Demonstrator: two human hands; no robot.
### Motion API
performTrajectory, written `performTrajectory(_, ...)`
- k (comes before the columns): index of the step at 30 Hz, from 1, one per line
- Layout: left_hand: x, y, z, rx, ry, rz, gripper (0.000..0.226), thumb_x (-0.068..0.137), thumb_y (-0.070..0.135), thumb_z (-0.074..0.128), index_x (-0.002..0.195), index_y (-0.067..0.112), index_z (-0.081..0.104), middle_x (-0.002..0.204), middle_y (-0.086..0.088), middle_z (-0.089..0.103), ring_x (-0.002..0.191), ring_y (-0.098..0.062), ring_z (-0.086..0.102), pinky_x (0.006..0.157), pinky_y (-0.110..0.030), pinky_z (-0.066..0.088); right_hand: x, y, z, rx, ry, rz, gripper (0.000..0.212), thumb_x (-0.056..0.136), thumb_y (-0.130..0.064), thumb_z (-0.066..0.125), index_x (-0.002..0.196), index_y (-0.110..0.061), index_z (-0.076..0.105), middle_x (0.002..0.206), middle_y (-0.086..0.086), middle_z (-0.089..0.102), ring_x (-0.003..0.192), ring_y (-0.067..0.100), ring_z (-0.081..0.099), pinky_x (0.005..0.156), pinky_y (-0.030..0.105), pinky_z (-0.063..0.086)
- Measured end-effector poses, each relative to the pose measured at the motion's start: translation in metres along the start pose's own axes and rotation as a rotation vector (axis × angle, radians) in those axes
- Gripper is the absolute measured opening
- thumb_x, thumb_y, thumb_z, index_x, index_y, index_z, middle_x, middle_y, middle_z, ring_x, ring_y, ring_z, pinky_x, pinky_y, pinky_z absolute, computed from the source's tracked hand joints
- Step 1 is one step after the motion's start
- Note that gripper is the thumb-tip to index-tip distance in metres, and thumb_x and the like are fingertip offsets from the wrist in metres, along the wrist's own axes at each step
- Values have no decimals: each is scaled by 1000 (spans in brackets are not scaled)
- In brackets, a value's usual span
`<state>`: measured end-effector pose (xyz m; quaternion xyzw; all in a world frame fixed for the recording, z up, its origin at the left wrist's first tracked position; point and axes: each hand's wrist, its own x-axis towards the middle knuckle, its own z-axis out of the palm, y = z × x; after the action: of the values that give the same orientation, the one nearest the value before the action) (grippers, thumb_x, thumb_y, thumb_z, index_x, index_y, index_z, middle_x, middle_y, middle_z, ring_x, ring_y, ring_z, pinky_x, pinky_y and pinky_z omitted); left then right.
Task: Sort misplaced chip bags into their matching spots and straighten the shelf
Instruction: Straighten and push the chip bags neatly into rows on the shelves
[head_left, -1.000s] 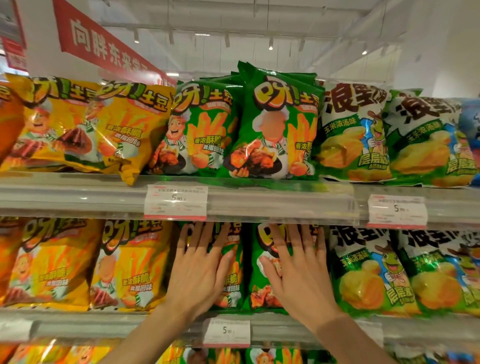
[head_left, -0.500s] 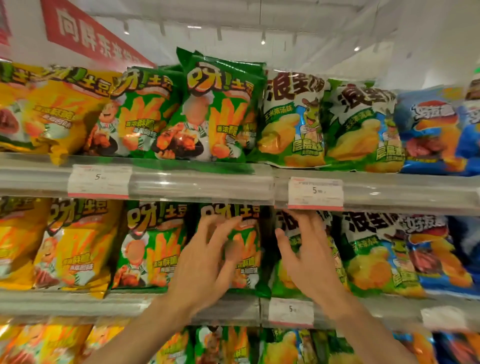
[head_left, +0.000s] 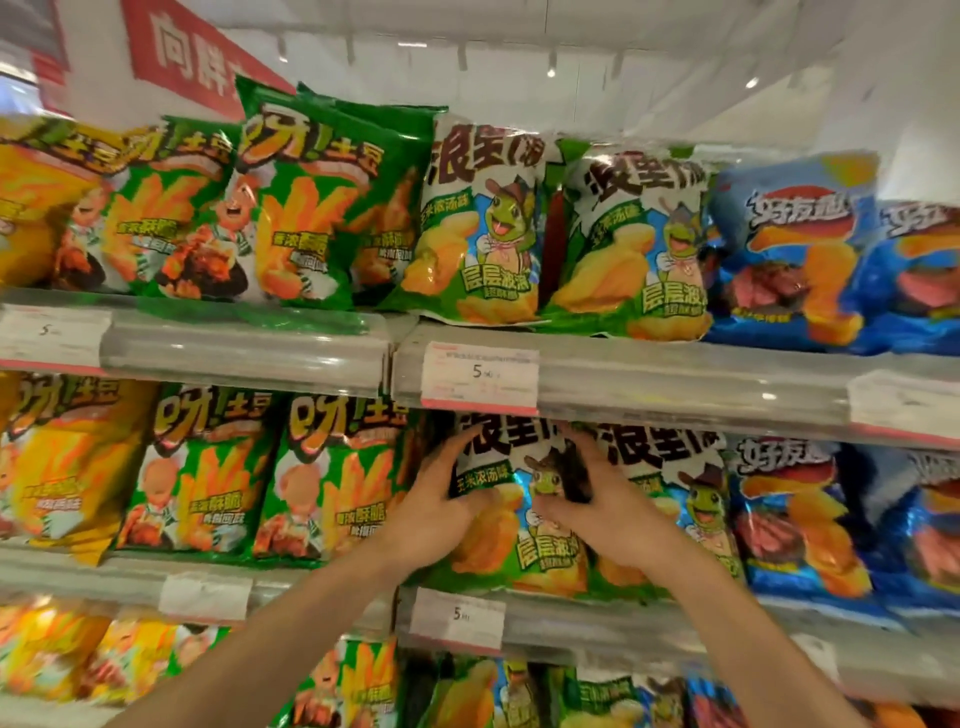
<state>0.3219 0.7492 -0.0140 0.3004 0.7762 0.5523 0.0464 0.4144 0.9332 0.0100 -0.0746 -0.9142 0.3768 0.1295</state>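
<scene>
On the middle shelf stands a green-and-white chip bag with a frog mascot (head_left: 519, 545). My left hand (head_left: 434, 512) grips its left edge, fingers wrapped behind and thumb on the front. My right hand (head_left: 610, 512) holds its right side, thumb pressed near the mascot, fingers slipped between it and a second frog bag (head_left: 691, 499) to the right. Two green fries bags (head_left: 332, 478) stand upright just left of my hands.
The top shelf holds yellow bags (head_left: 31, 208), green fries bags (head_left: 306, 208), frog bags (head_left: 483, 223) and blue bags (head_left: 800, 249). Blue bags (head_left: 795, 514) also fill the middle shelf's right end. A clear rail with a price tag (head_left: 480, 376) fronts each shelf. More bags sit below.
Both hands have moved right, off the green fries bags and onto the frog-mascot bag. The view has swung right, bringing the blue bags into sight.
</scene>
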Motion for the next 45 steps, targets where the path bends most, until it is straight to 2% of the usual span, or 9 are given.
performTrajectory(3, 7, 4, 2, -93, -39, -46, 75, 87, 18, 74, 143, 48, 33, 126, 25, 49, 109, 4, 49, 80, -6, 41, 5, -5, -3, 56, -48, 1, 86, 87, -26, 73, 152, -40, 16, 132, -19, 37, 122, 1, 35, 101, 19, 31)
performTrajectory(8, 16, 3, 2, -228, -45, -125, 86, 79, 8, 80, 145, 43, 36, 124, 19, 57, 119, -8, 55, 104, -33, 48, 13, -7, -4, 116, -64, 34, 87, 82, -21, 78, 148, -39, 24, 131, -16, 40, 118, 3, 39, 97, 19, 34)
performTrajectory(14, 20, -1, -1, -247, -51, -99, 93, 73, 5, 85, 141, 45, 37, 125, 17, 60, 115, -2, 57, 92, -21, 53, 12, -4, -10, 136, -73, 55, 72, 80, -16, 80, 123, -45, 31, 112, -26, 47, 94, -13, 47, 71, -1, 38)
performTrajectory(17, 20, -2, -2, -229, -55, -83, 97, 71, 9, 88, 143, 45, 36, 128, 18, 60, 119, -3, 56, 104, -33, 50, 12, 0, -11, 132, -42, 54, 74, 77, -18, 83, 122, -49, 32, 123, -19, 52, 103, -9, 50, 80, 5, 39)
performTrajectory(21, 24, -3, -2, -219, -50, -55, 95, 71, 8, 88, 140, 46, 35, 129, 16, 59, 120, -2, 56, 99, -27, 51, 7, -4, -9, 118, -32, 66, 101, 78, -23, 83, 153, -34, 16, 143, -16, 37, 128, 2, 36, 105, 19, 30)
performTrajectory(25, 20, -6, 0, -190, -61, -23, 101, 72, 14, 87, 149, 45, 28, 134, 15, 58, 127, -7, 54, 106, -36, 50, 4, -8, -4, 16, -10, -2, 98, 83, -26, 78, 155, -34, 12, 151, -13, 29, 130, -1, 28, 105, 16, 24)
performTrajectory(33, -14, -2, -6, 499, 23, 378, 71, 102, 44, 44, 155, 46, -3, 162, 17, -20, 148, -1, -18, 117, -14, -5, -6, -6, 16, -346, 249, -208, 67, 97, -33, 56, 153, -31, 18, 157, -10, 18, 142, 14, 28, 113, 25, 23)
performTrajectory(38, -20, -13, -38, 986, 223, 692, 58, 91, 22, 60, 147, 17, 43, 155, -11, 39, 145, -30, 32, 119, -44, 30, 3, -8, 46, -630, 366, -310, 57, 102, -36, 34, 153, -14, 26, 153, 13, 35, 144, 28, 29, 120, 39, 10)
performTrajectory(45, -15, -35, -88, 1127, 368, 493, 54, 102, 44, 34, 149, 20, 43, 151, -11, 45, 143, -33, 35, 121, -53, 16, 20, -26, 81, -842, 363, -173, 74, 98, -63, 22, 152, -13, 34, 154, 17, 37, 144, 36, 30, 116, 64, 17)
